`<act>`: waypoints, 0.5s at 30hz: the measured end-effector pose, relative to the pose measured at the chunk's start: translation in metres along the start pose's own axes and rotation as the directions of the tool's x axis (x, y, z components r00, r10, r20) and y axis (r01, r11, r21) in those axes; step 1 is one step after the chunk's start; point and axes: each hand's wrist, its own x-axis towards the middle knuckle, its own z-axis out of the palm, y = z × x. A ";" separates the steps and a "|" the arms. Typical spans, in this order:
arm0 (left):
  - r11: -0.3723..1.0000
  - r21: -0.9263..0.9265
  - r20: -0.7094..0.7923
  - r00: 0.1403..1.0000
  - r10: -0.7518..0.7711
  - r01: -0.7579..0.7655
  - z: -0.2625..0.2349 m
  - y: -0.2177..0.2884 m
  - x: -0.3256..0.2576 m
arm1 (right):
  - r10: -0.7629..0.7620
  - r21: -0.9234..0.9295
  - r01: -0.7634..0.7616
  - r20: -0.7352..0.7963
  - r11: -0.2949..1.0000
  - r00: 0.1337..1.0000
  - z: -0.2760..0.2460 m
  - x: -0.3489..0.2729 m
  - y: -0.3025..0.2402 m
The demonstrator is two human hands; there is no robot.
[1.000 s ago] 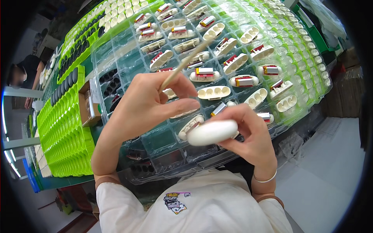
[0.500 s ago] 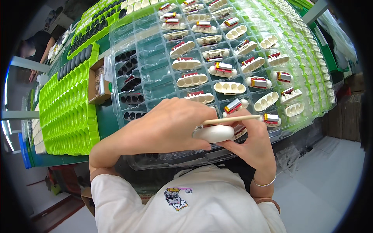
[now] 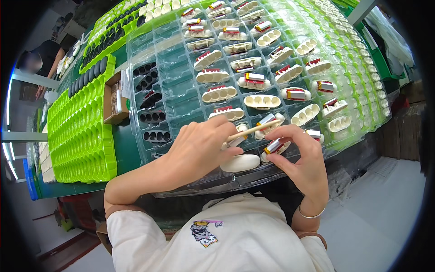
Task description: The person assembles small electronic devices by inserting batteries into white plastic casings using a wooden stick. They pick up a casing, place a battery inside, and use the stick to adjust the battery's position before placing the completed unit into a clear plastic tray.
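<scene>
My left hand (image 3: 198,147) is closed around a thin pale wooden stick (image 3: 253,130), which points up and right across the tray. Under its thumb and fingers it also holds a smooth white oval shell (image 3: 240,163). Just to the right, my right hand (image 3: 302,156) pinches a small white part with a silver battery and red-yellow edging (image 3: 274,147) between thumb and fingers. The part is tilted and apart from the shell. Both hands are over the near edge of a clear compartment tray (image 3: 170,68), and the left fingers hide some of its compartments.
Rows of white oval parts (image 3: 262,101), some with batteries, fill the tray's middle. Black four-hole parts (image 3: 152,116) lie in its left column. Left of it are a cardboard box (image 3: 116,97) and a green molded tray (image 3: 81,140) with black ovals. Another person (image 3: 45,61) is at far left.
The small battery part, largely hidden behind the shell before, now shows in my right fingers. The shell has shifted slightly left and down, and the stick has tilted upward at its right end.
</scene>
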 end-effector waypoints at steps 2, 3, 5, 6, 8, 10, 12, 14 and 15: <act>0.997 0.071 -0.008 1.000 -0.024 0.024 0.006 0.000 0.000 | -0.017 0.011 0.018 -0.027 1.000 0.999 -0.002 -0.002 0.001; 0.994 0.105 -0.016 1.000 -0.008 0.009 0.007 0.002 0.005 | -0.009 0.024 0.010 -0.036 1.000 0.999 -0.005 -0.003 0.003; 0.991 0.120 0.012 0.998 -0.057 0.055 0.006 0.010 0.008 | -0.064 0.031 0.067 -0.080 0.997 0.995 -0.010 -0.003 0.006; 0.988 0.137 0.025 0.997 -0.072 0.068 0.007 0.010 0.010 | -0.057 0.044 0.061 -0.096 0.997 0.994 -0.015 -0.002 0.006; 0.992 0.115 0.036 0.998 -0.050 0.046 0.001 0.010 0.013 | -0.038 0.061 0.049 -0.173 0.997 0.984 -0.030 -0.001 0.005; 0.999 0.030 0.051 0.998 0.039 -0.040 -0.011 0.006 0.017 | -0.019 0.057 0.038 -0.296 0.998 0.955 -0.050 -0.001 0.007; 0.995 -0.096 0.057 0.998 0.020 -0.014 -0.025 0.010 0.022 | -0.078 0.002 0.088 -0.446 0.996 0.892 -0.082 0.004 0.018; 0.971 -0.223 0.121 0.991 -0.057 0.083 -0.042 0.018 0.025 | -0.052 -0.123 -0.017 -0.534 0.992 0.844 -0.122 0.014 0.030; 0.953 -0.283 0.154 0.986 -0.067 0.109 -0.047 0.019 0.029 | -0.073 -0.200 -0.040 -0.526 0.979 0.847 -0.144 0.024 0.045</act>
